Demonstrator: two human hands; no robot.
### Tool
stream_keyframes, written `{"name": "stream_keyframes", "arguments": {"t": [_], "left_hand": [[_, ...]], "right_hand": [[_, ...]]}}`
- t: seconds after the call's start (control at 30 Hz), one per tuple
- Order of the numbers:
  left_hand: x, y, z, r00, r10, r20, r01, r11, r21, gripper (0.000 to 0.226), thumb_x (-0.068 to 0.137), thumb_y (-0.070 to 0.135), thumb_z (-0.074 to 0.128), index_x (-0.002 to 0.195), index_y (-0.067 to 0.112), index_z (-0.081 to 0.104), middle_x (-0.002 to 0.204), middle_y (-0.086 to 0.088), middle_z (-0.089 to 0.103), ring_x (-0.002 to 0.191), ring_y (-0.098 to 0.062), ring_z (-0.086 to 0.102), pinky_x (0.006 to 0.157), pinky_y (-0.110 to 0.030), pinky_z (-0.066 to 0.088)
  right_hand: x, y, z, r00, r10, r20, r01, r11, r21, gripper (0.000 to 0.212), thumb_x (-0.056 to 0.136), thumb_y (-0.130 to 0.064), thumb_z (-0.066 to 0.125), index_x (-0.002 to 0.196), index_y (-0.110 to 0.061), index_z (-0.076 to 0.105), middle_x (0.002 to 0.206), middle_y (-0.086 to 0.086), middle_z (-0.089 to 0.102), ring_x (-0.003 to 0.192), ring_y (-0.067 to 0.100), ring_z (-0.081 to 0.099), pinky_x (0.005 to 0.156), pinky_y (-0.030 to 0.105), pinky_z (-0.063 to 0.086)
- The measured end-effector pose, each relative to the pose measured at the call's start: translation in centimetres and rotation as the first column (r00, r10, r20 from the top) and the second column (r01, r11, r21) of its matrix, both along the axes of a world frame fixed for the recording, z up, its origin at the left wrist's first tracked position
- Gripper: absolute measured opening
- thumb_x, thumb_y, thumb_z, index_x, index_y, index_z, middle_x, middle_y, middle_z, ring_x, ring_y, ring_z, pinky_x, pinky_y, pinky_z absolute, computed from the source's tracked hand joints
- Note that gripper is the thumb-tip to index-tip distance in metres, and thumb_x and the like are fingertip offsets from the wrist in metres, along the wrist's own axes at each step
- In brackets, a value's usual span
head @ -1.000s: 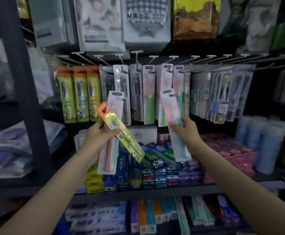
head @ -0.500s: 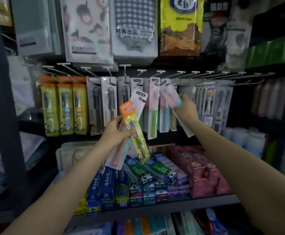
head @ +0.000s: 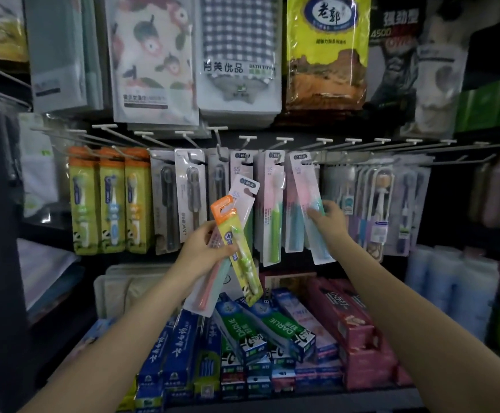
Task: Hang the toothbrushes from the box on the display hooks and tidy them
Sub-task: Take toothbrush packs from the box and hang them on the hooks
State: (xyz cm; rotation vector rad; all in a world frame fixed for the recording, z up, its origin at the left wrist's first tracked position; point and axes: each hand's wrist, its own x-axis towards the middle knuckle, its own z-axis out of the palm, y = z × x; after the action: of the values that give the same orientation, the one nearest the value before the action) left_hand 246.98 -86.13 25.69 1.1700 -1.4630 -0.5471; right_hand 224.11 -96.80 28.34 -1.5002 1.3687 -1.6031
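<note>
Orange and yellow packaging marks the front toothbrush pack [head: 238, 248] in my left hand [head: 202, 253], which grips it together with a second, clear pack [head: 223, 248] behind it holding a pink and a mint brush. Both packs tilt to the right, tops up, in front of the hanging row and above the toothpaste boxes [head: 260, 329] stacked on the shelf [head: 302, 402] below.

My right hand [head: 329, 223] is raised to the row of display hooks [head: 323, 144] and pinches the lower half of a clear pack with a pale blue brush [head: 310, 204]. That pack leans, its top at the hook line and its bottom swung out to the right. Whether its hole sits on a hook, I cannot tell. The two hands are well apart, each closed on its own pack.

Left of my hands hang three orange-topped green packs [head: 110, 201], then grey packs with dark brushes [head: 180, 198]. Between my hands hang pink-and-green brush packs [head: 272, 204]. Right of my right hand hang further packs [head: 380, 201], blurred. Above the hooks hang towel packs [head: 240, 55] and a yellow bag [head: 327, 52].
</note>
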Motion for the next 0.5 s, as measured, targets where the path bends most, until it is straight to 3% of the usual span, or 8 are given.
{"name": "stream_keyframes", "arguments": {"t": [0.1, 0.2, 0.3, 0.4, 0.5], "left_hand": [[-0.3, -0.6, -0.1, 1.0, 0.0, -0.018, 0.0, 1.0, 0.005, 0.042, 0.077, 0.012, 0.072, 0.115, 0.012, 0.057, 0.111, 0.0, 0.063, 0.105, -0.013, 0.056, 0.092, -0.03, 0.042], [-0.7, -0.7, -0.2, 0.999, -0.027, -0.034, 0.028, 1.0, 0.014, 0.04, 0.078, 0.012, 0.071, 0.115, 0.015, 0.054, 0.102, 0.007, 0.061, 0.095, -0.007, 0.056, 0.08, -0.023, 0.043], [-1.5, -0.8, -0.3, 0.997, -0.06, -0.057, 0.061, 0.998, 0.015, 0.036, 0.079, 0.01, 0.069, 0.111, 0.018, 0.053, 0.094, 0.014, 0.057, 0.089, -0.003, 0.053, 0.08, -0.021, 0.041], [-2.3, -0.8, -0.3, 0.993, -0.086, -0.085, 0.089, 0.995, 0.035, 0.037, 0.079, 0.013, 0.07, 0.111, 0.019, 0.053, 0.101, 0.008, 0.061, 0.1, -0.011, 0.054, 0.091, -0.031, 0.041], [-3.4, -0.9, -0.3, 0.988, -0.122, -0.098, 0.126, 0.991, 0.038, 0.04, 0.078, 0.019, 0.071, 0.114, 0.022, 0.054, 0.117, 0.001, 0.061, 0.113, -0.015, 0.052, 0.1, -0.038, 0.04]], "right_hand": [[-1.3, -0.1, -1.5, 0.996, -0.014, -0.084, 0.021, 0.996, 0.089, 0.043, 0.091, -0.011, 0.055, 0.131, -0.005, 0.041, 0.126, 0.015, 0.053, 0.107, 0.031, 0.055, 0.084, 0.035, 0.047], [-2.9, 0.5, -2.8, 0.972, -0.091, -0.216, 0.121, 0.984, 0.129, 0.052, 0.088, -0.01, 0.058, 0.135, -0.005, 0.035, 0.135, 0.019, 0.04, 0.112, 0.032, 0.049, 0.089, 0.036, 0.045], [-3.4, 2.6, -3.2, 0.961, -0.155, -0.227, 0.171, 0.984, 0.052, 0.048, 0.088, -0.012, 0.06, 0.131, -0.005, 0.038, 0.135, 0.019, 0.034, 0.114, 0.031, 0.045, 0.087, 0.031, 0.04], [-2.2, 6.0, -3.4, 0.956, 0.123, -0.265, -0.132, 0.991, -0.017, 0.038, 0.087, -0.016, 0.063, 0.12, -0.006, 0.048, 0.115, 0.009, 0.053, 0.104, 0.021, 0.052, 0.078, 0.021, 0.041], [-0.1, 8.4, -4.3, 0.823, 0.454, -0.342, -0.429, 0.891, 0.15, 0.038, 0.083, -0.024, 0.068, 0.115, -0.013, 0.052, 0.103, -0.001, 0.059, 0.098, 0.016, 0.058, 0.073, 0.015, 0.048]]}}
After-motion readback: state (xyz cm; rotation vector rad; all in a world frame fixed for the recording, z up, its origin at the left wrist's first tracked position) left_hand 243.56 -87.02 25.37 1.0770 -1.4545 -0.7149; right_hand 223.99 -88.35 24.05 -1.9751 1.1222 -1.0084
